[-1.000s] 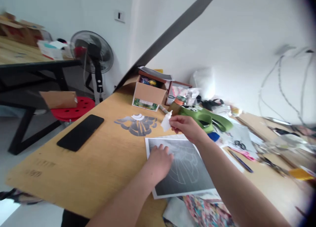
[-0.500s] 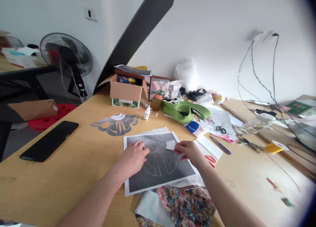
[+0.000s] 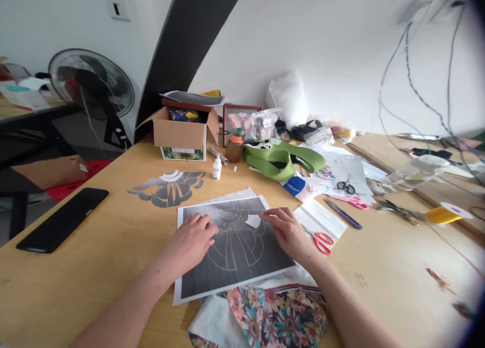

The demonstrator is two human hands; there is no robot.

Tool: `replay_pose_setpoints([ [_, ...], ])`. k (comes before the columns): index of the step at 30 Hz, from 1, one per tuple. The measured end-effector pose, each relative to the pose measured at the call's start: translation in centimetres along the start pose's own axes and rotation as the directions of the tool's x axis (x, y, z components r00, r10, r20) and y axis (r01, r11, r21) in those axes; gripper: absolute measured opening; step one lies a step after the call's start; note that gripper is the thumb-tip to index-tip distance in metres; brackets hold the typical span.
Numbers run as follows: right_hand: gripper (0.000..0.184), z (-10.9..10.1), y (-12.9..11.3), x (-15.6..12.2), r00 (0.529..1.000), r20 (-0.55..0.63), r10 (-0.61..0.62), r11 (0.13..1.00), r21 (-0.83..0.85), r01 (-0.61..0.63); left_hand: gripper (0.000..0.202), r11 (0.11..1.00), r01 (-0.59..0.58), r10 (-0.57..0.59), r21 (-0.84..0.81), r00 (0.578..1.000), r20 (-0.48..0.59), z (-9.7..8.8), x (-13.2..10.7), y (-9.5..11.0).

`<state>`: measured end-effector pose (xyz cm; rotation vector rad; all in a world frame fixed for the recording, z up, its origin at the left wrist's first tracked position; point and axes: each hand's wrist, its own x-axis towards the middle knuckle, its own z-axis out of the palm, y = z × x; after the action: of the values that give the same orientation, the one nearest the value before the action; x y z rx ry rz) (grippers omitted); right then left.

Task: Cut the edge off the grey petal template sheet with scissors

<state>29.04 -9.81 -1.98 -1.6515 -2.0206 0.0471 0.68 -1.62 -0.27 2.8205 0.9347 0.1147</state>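
A dark grey printed sheet (image 3: 242, 259) with a pale petal-like line drawing and white margins lies before me. My left hand (image 3: 195, 237) rests on its left part, fingers bent and slightly apart, holding nothing visible. A small white paper piece (image 3: 253, 220) lies on the drawing's upper right. My right hand (image 3: 286, 232) reaches in from the right, fingers stretched out, their tips at the piece's right edge. Its thumb is mostly hidden. Cut grey petal-shaped pieces (image 3: 168, 189) are laid out in a fan at the upper left.
A white dropper bottle (image 3: 216, 168) stands behind the sheet. Red-handled scissors (image 3: 322, 242) and a purple pen-like tool (image 3: 344, 214) lie to the right. Floral fabric (image 3: 280, 312) is in front. A black phone (image 3: 64, 219), cardboard box (image 3: 180, 133) and green strap-like item (image 3: 278, 158) lie around.
My right hand has flattened, with its fingers straighter at the white piece's edge. My left hand stays on the sheet. The camera view has shifted somewhat.
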Motion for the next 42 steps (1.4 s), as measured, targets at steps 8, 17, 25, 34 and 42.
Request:
replay_pose_setpoints([
  [8,0.060,0.6,0.9,-0.8,0.998,0.041,-0.053,0.998,-0.020,0.053,0.014,0.977,0.006,-0.052,0.214,0.976,0.210,-2.0,1.1,2.0],
  [17,0.056,1.0,0.9,-0.9,0.997,0.054,-0.053,0.998,-0.016,0.054,0.015,0.985,-0.117,0.108,0.123,0.991,0.078,-1.2,4.6,7.1],
  [25,0.057,1.2,0.7,-1.0,0.990,0.122,-0.071,0.995,-0.067,0.079,0.018,0.982,-0.128,0.132,0.138,0.991,-0.017,2.4,4.7,7.8],
  [34,0.054,1.2,0.5,-1.1,0.979,0.198,-0.044,0.996,-0.070,0.059,0.023,0.980,-0.101,0.116,0.172,0.990,-0.081,3.8,4.1,8.1],
  [42,0.053,1.1,0.4,-1.0,0.978,0.197,-0.073,0.996,-0.036,0.081,0.027,0.977,-0.073,0.094,0.202,0.991,-0.097,4.1,3.9,8.5],
])
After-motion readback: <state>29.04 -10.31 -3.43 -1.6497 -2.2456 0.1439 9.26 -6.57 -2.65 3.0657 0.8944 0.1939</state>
